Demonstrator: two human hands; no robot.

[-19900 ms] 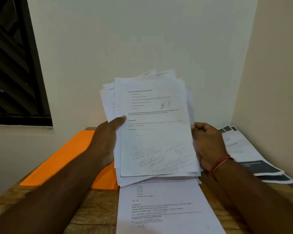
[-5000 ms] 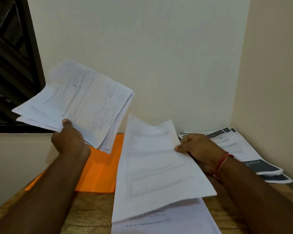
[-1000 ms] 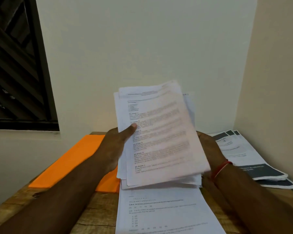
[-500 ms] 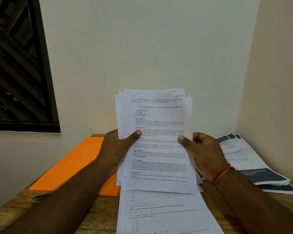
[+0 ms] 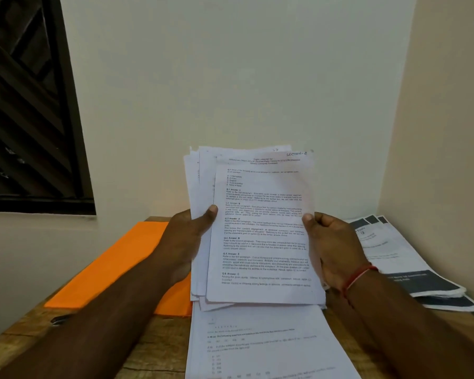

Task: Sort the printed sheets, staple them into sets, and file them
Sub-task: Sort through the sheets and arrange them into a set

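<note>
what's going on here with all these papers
A person is sorting paperwork. The left grip and right grip hold a loose stack upright by its side edges, thumbs on the top page, above a wooden table. More sheets lie flat on the table below it, with an orange folder to the left and dark-banded booklets to the right.

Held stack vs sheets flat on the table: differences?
The held stack is raised and steeply tilted, gripped by the left hand and right hand; the table sheets lie flat, no hand on them. The held stack's edges are staggered; the table sheets show one clean outline. Both are white printed pages.
</note>
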